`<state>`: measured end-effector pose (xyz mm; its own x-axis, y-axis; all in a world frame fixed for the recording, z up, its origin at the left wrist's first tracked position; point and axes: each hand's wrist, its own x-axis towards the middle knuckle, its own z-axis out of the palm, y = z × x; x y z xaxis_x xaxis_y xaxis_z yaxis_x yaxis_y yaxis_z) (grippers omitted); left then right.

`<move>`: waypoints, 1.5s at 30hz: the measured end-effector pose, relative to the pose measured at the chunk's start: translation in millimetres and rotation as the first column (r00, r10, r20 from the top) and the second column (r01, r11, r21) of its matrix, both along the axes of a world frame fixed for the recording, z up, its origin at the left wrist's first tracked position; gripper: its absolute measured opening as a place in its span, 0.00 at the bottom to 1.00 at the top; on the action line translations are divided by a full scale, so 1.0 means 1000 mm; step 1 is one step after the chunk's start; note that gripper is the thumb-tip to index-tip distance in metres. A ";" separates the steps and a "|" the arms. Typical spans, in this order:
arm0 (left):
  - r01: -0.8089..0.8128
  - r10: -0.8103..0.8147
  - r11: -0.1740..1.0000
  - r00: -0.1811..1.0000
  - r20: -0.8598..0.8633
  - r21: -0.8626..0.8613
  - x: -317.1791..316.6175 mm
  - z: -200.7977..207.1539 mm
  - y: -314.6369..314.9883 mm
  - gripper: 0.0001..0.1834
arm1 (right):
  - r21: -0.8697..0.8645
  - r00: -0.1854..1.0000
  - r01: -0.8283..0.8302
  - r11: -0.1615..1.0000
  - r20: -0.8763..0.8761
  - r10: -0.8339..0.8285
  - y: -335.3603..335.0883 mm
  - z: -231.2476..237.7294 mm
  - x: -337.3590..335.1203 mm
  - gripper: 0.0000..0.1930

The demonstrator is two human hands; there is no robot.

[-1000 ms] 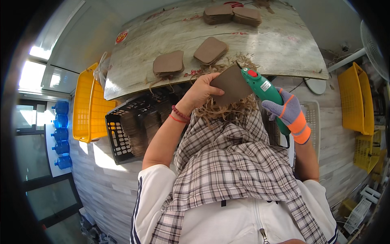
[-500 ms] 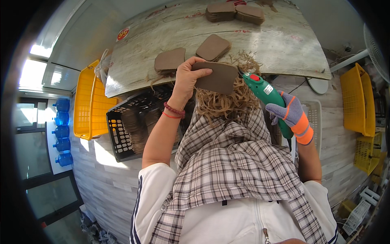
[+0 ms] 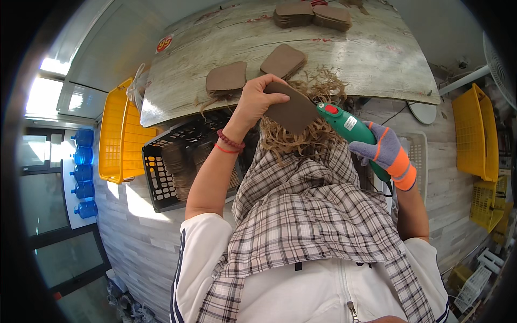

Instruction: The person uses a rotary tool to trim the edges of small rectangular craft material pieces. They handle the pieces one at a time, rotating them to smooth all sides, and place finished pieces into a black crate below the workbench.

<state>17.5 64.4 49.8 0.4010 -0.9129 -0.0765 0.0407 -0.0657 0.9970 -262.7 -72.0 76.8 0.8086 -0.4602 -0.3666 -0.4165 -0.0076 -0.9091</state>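
Note:
Bare, with a beaded bracelet at the wrist, my left hand (image 3: 257, 103) grips a flat brown rounded pad (image 3: 293, 112) by its upper left corner, thumb on top. My right hand (image 3: 381, 146), in a grey and orange glove, is wrapped round a green handheld power cutter (image 3: 347, 125) with a red switch. The cutter's tip meets the pad's right edge; the blade itself is too small to make out. Curly brown trimmings (image 3: 301, 141) lie heaped on my checked apron (image 3: 307, 204) below the pad. Beyond my left hand are two short stacks of similar pads (image 3: 226, 77) (image 3: 283, 60).
More pad stacks (image 3: 293, 14) sit at the far side of the table (image 3: 371, 59). A black crate (image 3: 160, 180) full of pads stands at my left, beside a yellow basket (image 3: 114, 140). To the right are a white basket (image 3: 421, 161), yellow crates (image 3: 475, 132) and a fan (image 3: 498, 70).
The pad has turned clockwise in my left hand, so its right side now slopes downward. The cutter has shifted slightly lower, staying at the pad's edge.

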 end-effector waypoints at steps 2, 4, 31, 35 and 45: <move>0.018 -0.019 1.000 0.998 0.062 0.017 -0.002 0.001 -0.001 0.11 | -0.029 1.000 -0.002 1.000 0.014 0.002 0.002 0.001 0.003 0.22; 0.065 -0.071 0.996 0.992 0.101 0.054 -0.004 0.002 -0.003 0.13 | -0.077 1.000 -0.018 0.997 0.005 0.019 0.003 0.002 0.005 0.22; 0.339 -0.343 0.939 0.920 0.189 0.058 -0.008 0.013 -0.016 0.45 | 0.048 0.998 -0.026 0.999 0.059 0.023 0.007 0.000 0.025 0.22; 0.281 -0.284 0.959 0.954 0.093 0.048 -0.008 0.022 -0.014 0.45 | 0.043 0.998 0.009 0.999 0.063 -0.012 0.007 0.002 0.022 0.22; 0.315 -0.321 0.947 0.941 0.106 0.064 -0.005 0.022 -0.015 0.44 | 0.058 0.999 -0.029 0.998 0.032 0.027 0.005 -0.001 0.018 0.23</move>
